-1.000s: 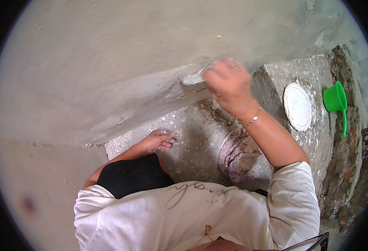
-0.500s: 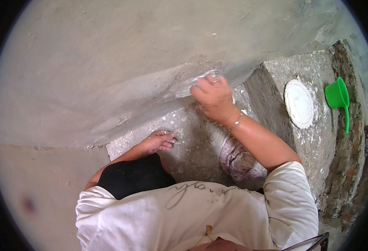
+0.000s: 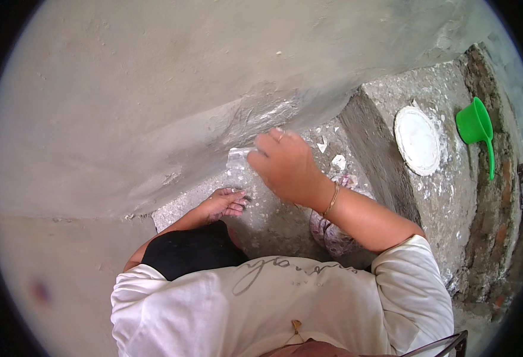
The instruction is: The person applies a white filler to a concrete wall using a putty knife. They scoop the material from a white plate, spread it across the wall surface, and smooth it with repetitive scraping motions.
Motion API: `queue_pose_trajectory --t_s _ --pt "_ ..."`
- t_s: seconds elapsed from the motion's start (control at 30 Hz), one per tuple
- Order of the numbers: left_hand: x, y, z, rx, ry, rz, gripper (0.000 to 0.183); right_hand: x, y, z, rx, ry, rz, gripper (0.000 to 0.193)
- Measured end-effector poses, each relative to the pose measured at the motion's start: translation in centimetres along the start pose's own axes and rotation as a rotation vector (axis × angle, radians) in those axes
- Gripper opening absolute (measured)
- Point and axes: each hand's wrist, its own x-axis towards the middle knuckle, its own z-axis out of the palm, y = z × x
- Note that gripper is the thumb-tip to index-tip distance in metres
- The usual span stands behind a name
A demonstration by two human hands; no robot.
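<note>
My right hand (image 3: 288,163) is closed round a flat scraper, and its pale, thin blade (image 3: 240,159) sticks out to the left of the fingers. The grip end is hidden in the fist. Just beyond this hand, a wet, shiny streak of white paste (image 3: 273,113) marks the lower part of the grey wall (image 3: 154,89). My left hand (image 3: 224,202) is low at the left, beside the black-covered knee, with loosely stretched fingers dusted white. I see nothing in it.
To the right, on a rough concrete ledge (image 3: 446,220), lies a round plate of white paste (image 3: 417,141). A green dipper (image 3: 474,122) with a long handle stands beyond it. White flakes (image 3: 337,162) are scattered over the step below the wall.
My right hand has come back from the wall, toward me and slightly left, bringing the scraper blade into sight. The left hand stays nearly where it was.
</note>
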Motion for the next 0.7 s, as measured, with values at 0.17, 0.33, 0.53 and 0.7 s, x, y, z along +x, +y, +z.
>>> queue_pose_trajectory --t_s 0.17,0.33,0.53,0.7 --pt "0.2 0.4 0.5 0.004 -0.045 0.004 0.034 1.3 2.9 2.2 0.013 0.055 -0.078 0.008" --pt "0.7 0.8 1.3 0.053 -0.022 -0.004 0.034 3.0 5.6 -3.3 -0.081 0.431 0.127 0.013" --pt "0.2 1.1 2.0 0.083 -0.046 0.006 0.041 0.5 3.8 -6.6 -0.005 0.45 0.155 0.014" --pt "0.9 1.9 3.1 0.154 -0.085 0.027 0.038 1.3 1.8 -0.8 0.067 0.252 -0.116 0.013"
